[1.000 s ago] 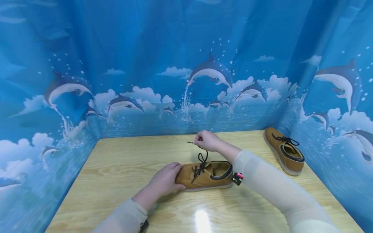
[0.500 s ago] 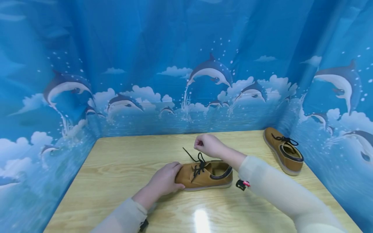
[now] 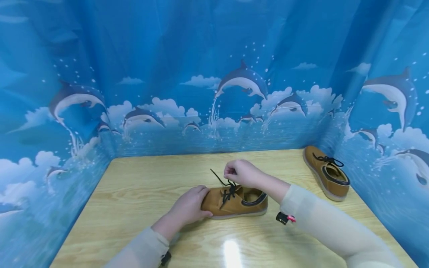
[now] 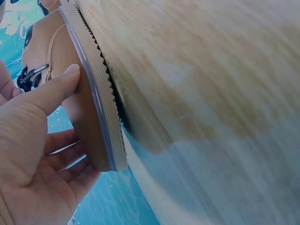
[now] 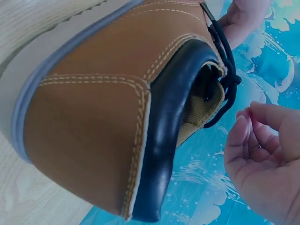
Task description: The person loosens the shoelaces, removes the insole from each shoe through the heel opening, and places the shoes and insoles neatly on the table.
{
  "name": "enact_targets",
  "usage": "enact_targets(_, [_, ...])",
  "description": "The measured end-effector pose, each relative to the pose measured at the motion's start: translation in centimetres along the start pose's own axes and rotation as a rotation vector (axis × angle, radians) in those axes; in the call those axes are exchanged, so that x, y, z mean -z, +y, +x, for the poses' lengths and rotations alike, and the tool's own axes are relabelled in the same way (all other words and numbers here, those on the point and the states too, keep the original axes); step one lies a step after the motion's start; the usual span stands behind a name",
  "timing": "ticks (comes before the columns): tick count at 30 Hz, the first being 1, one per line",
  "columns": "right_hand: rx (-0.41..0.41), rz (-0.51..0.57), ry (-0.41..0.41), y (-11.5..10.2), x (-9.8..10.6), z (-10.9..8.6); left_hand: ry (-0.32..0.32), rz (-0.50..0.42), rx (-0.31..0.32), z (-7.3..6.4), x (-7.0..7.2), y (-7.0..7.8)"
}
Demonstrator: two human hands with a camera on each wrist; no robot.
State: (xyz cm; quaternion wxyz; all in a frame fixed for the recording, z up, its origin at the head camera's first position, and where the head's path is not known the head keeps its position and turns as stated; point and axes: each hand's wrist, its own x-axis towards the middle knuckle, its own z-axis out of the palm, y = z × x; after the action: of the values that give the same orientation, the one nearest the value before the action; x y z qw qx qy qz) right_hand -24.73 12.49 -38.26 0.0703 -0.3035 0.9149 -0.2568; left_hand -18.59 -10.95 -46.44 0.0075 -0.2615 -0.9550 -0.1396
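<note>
A tan lace-up shoe (image 3: 218, 204) sits on the table, its toe to the left. My left hand (image 3: 187, 206) grips the toe; in the left wrist view the thumb (image 4: 61, 86) lies along the upper and the fingers curl round the far side. The black shoelace (image 5: 230, 80) is knotted, and one loose end sticks up toward the back left. My right hand (image 3: 244, 173) hovers just above the knot beside a lace loop. In the right wrist view its thumb and fingertips (image 5: 241, 123) come together with no lace between them, close to the loop.
A matching tan shoe (image 3: 326, 175) stands at the back right of the wooden table (image 3: 140, 193), its lace tied. A blue dolphin-print curtain (image 3: 187, 74) encloses the table at the back and both sides.
My right hand pulled the lace end up, let it go, and then moved slightly down and right toward the knot. The lace end fell leftward. My left hand kept its grip on the toe.
</note>
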Motion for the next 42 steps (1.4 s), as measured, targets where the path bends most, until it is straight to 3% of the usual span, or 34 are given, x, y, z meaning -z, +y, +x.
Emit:
enact_targets(11, [0.085, -0.006, -0.048, 0.0, -0.2, -1.1, -0.005, -0.011, 0.006, 0.0, -0.2, -0.1])
enact_targets(15, [0.159, -0.052, -0.067, -0.1, -0.3, -1.6, -0.012, -0.012, 0.008, 0.0, -0.1, 0.0])
enact_targets(24, [0.336, -0.267, -0.145, -0.7, -1.2, -2.2, -0.014, -0.006, 0.003, -0.1, 0.0, 0.2])
enact_targets(31, [0.386, -0.388, -0.163, -0.6, -1.7, -2.3, -0.019, -0.005, 0.011, -0.1, 0.0, 0.2])
enact_targets(42, [0.432, -0.512, -0.118, -1.0, -2.0, -2.5, -0.045, -0.01, 0.046, 0.2, 0.3, 0.4])
